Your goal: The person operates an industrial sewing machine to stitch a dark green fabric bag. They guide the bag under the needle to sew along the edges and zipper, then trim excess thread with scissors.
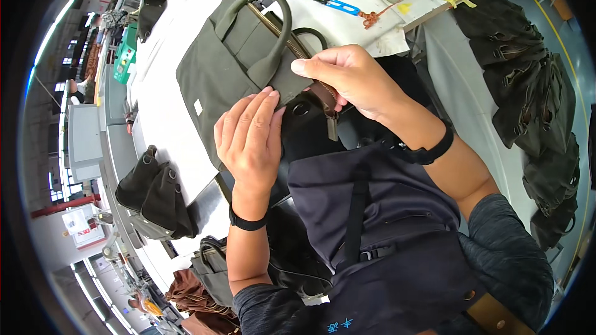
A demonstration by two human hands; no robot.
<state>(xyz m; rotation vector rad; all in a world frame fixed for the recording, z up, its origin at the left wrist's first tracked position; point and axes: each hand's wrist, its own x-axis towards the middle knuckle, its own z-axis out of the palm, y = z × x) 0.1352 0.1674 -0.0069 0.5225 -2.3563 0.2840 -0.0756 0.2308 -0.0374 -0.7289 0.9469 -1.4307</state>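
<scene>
Okay, both hands on the olive bag [214, 77], which lies on the white worktop [162, 118], straight ahead of the left hand and reaching over to the right. Left hand [250, 133]: laid flat on the fabric, fingers together and nearly straight, not clenched. Right hand [354, 80]: pinching the bag's zipped edge, thumb on top, other fingers partly hidden below. Brown tab [325, 98] right under that hand; metal zip pull [332, 129] hangs just nearer the body. Rounded handle [287, 32] loops up beyond both hands. Blue snips [338, 5] beyond the right hand, well apart, next to a knotted orange cord [370, 20]. Dark bag [155, 195] to the left of the left hand, slightly nearer the body. Heap of dark bags [528, 74] far off to the right of the right hand.
</scene>
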